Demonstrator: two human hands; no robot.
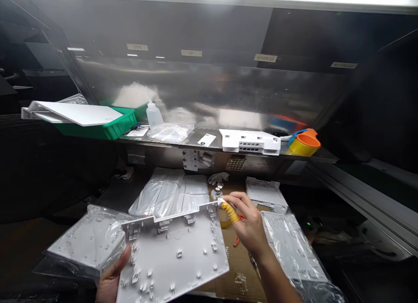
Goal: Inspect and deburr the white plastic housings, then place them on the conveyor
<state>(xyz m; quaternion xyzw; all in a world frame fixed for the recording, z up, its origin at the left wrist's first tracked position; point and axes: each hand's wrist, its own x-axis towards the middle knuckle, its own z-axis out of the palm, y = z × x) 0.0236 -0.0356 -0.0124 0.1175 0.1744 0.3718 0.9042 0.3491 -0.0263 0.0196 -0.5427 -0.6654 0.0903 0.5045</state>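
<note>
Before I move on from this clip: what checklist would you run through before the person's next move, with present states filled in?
1. Left hand grips flat white plastic panel with moulded clips near its left edge: ok.
2. Right hand at that panel's upper right corner: ok.
3. Yellow covering on one right digit: ok.
4. Small bottle with silver metal top closed: cannot tell, too small.
5. Smooth white panel wholly inside green plastic bin: not ok, it overhangs.

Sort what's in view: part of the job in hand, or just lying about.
Apparently in the job:
white plastic panel, held in the left hand
yellow finger covering, on the right hand at the panel's corner

Probably just lying about:
translucent squeeze bottle
green bin
slotted white housing
</note>
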